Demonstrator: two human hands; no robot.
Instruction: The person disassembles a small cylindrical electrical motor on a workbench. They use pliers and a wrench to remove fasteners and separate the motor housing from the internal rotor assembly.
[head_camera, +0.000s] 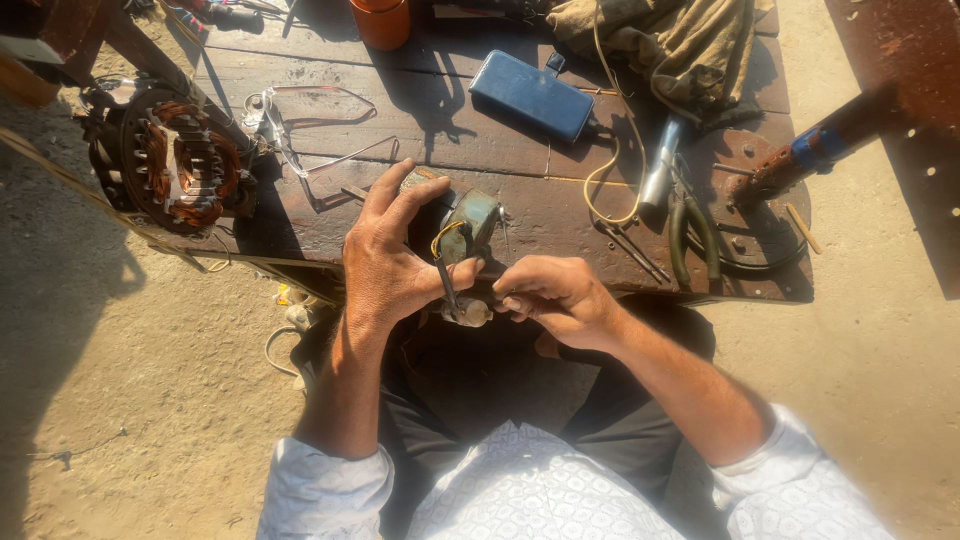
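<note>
My left hand (385, 265) cradles a small grey-blue metal motor part (472, 228) with yellow wires, its thumb pressed against the side and its fingers spread above it. My right hand (553, 297) pinches something small at the part's lower end, close to a pale round piece (470, 313); what it grips is too small to tell. Both hands work just above the front edge of a low dark wooden board (420, 120).
A copper-wound motor stator (180, 165) lies at the left. On the board are safety glasses (300, 125), a blue flat case (533, 95), an orange cup (381, 20), pliers (693, 232), a silver tool (657, 180) and a rag (680, 45). Sandy ground surrounds it.
</note>
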